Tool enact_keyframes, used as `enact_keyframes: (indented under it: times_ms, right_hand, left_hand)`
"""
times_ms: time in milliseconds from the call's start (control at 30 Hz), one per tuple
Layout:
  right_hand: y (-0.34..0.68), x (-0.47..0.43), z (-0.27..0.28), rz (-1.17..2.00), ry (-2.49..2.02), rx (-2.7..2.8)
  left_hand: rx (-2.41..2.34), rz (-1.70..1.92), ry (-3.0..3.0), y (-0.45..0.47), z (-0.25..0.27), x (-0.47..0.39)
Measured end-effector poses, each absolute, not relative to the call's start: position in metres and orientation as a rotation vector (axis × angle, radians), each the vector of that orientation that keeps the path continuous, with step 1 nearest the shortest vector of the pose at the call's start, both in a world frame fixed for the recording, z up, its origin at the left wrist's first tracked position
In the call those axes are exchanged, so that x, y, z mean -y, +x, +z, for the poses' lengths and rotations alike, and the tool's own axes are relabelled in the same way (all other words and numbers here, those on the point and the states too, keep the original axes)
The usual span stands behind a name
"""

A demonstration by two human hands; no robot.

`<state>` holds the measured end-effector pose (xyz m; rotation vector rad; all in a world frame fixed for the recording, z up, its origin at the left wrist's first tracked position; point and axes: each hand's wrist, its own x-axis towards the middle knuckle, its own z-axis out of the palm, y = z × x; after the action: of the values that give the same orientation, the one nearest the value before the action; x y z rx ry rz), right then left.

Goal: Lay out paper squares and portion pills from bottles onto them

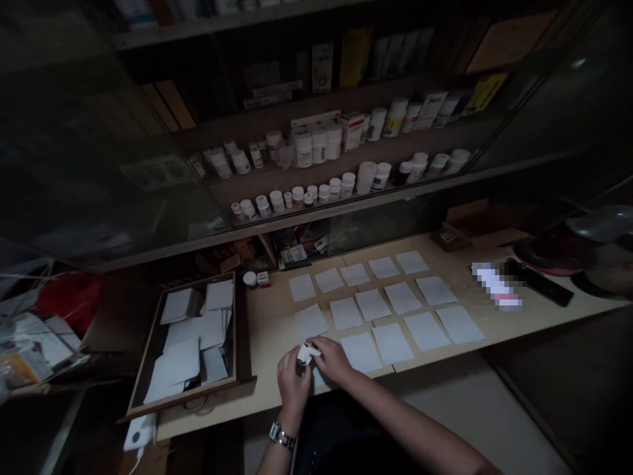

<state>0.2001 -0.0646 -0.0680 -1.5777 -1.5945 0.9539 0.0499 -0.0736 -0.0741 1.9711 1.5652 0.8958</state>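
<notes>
Near the front edge of the table, my left hand (293,381) is closed around a small white bottle (306,354) with a dark patch on it. My right hand (334,360) meets it from the right, fingers pinched at the bottle's upper end. Whether a cap is on is too small to tell. Square white paper sheets (372,305) lie in rows just beyond and to the right of my hands. One sheet (319,379) in the front row is partly hidden under them.
A wooden drawer tray (234,330) with stacks of white paper stands at the left. A small jar (250,280) and a little box (264,280) sit behind it. Shelves (277,227) of pill bottles rise at the back. A phone (548,287) and an open carton (482,231) are at the right.
</notes>
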Motion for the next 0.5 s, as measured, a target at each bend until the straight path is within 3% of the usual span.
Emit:
enact_keyframes:
  times_ms: [200, 400, 500]
  right_hand:
    - [0.197, 0.036, -0.090, 1.348, -1.400, 0.945]
    - [0.193, 0.046, -0.084, 1.262, -1.514, 0.993]
    - [0.191, 0.053, -0.077, 1.379, -1.505, 0.993]
  left_hand:
    - [-1.488, 0.923, 1.810, 0.051, -0.062, 0.071]
    - [-1.569, 0.895, 1.968, 0.043, -0.054, 0.071]
    - [-1.581, 0.897, 2.063, 0.044, -0.053, 0.071]
